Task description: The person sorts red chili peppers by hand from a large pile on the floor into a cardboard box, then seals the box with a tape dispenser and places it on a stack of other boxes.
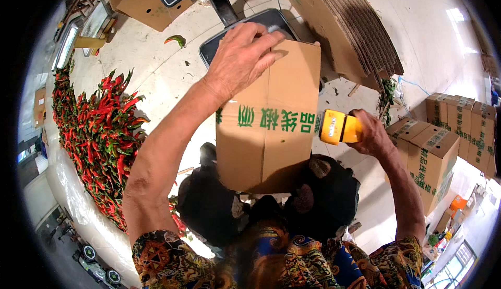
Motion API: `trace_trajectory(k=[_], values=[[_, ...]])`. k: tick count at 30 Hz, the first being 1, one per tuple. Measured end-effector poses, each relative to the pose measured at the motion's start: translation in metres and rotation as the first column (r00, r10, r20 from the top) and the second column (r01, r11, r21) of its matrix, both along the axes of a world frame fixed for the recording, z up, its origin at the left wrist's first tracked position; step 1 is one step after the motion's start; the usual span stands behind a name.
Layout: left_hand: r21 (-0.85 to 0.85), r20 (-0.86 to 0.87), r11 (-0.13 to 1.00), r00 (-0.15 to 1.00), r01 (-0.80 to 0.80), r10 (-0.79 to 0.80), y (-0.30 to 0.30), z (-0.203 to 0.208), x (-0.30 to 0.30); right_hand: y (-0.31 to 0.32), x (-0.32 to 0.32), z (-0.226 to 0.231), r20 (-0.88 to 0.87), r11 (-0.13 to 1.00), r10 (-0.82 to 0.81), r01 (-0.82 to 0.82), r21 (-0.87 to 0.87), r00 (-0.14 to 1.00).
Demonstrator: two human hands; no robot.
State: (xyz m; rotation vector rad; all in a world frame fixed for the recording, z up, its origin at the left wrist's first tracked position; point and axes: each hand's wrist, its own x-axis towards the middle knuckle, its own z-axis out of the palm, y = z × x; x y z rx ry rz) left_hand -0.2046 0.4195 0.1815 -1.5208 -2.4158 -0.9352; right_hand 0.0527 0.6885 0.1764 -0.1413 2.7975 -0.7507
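Pale floor [151, 72] | brown box [266, 158] between knees [209, 205], looks shut; more to do, can't tell | hands apart: left hand [242, 54] on box's far end, pinching unclear; right hand [371, 135] gripping yellow tool [334, 127]

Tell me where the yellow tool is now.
In the head view, the yellow tool is right of centre, held in the right hand, beside the right edge of the cardboard box that the left hand touches.

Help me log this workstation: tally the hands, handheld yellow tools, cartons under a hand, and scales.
Left hand and right hand: 2
Yellow tool: 1
Carton: 1
Scale: 1
Total: 5
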Motion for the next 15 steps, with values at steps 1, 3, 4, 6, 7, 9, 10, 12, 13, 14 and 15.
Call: trace_trajectory(k=[1,3,4,6,7,9,10,12,13,14,15], values=[[0.075,0.022,0.997,0.999,-0.025,0.023,-0.003,0.001,0.001,-0.006,-0.004,-0.01,-0.027,0.997,-0.002,-0.001,-0.076,1.0],[0.129,0.038,0.981,0.989,-0.144,0.141,-0.017,-0.008,-0.003,-0.013,-0.015,-0.025,-0.008,0.994,-0.003,0.003,-0.106,1.0],[0.176,0.347,0.929,0.904,-0.325,0.251,-0.029,-0.019,0.002,-0.015,-0.018,-0.027,-0.022,0.994,-0.01,0.007,-0.109,1.0],[0.099,0.95,0.849,0.302,-0.518,0.073,-0.061,-0.047,0.016,-0.022,-0.015,-0.032,-0.042,0.993,-0.017,0.012,-0.12,0.999],[0.049,0.972,0.802,-0.156,-0.595,-0.175,-0.071,-0.054,0.037,-0.024,-0.014,-0.033,-0.061,0.995,-0.038,0.032,-0.099,0.997],[-0.032,0.788,0.818,-0.518,-0.575,-0.333,-0.076,-0.07,0.068,-0.029,-0.017,-0.033,-0.081,0.991,-0.043,0.032,-0.128,0.996],[-0.049,0.721,0.827,-0.593,-0.56,-0.358,-0.075,-0.077,0.081,-0.031,-0.015,-0.034,-0.087,0.988,-0.051,0.038,-0.148,0.995],[-0.055,0.645,0.832,-0.656,-0.552,-0.392,-0.069,-0.082,0.092,-0.032,-0.012,-0.031,-0.045,0.989,-0.075,0.068,-0.133,0.996],[-0.053,0.638,0.833,-0.661,-0.55,-0.395,-0.067,-0.085,0.092,-0.03,-0.009,-0.024,-0.012,0.988,-0.095,0.093,-0.125,0.995],[-0.041,0.621,0.837,-0.671,-0.546,-0.406,-0.063,-0.09,0.091,-0.029,-0.007,-0.013,0.026,0.987,-0.123,0.125,-0.101,0.992],[-0.047,0.604,0.833,-0.68,-0.551,-0.416,-0.063,-0.094,0.092,-0.032,-0.01,0.006,0.031,0.974,-0.149,0.152,-0.169,0.988]])
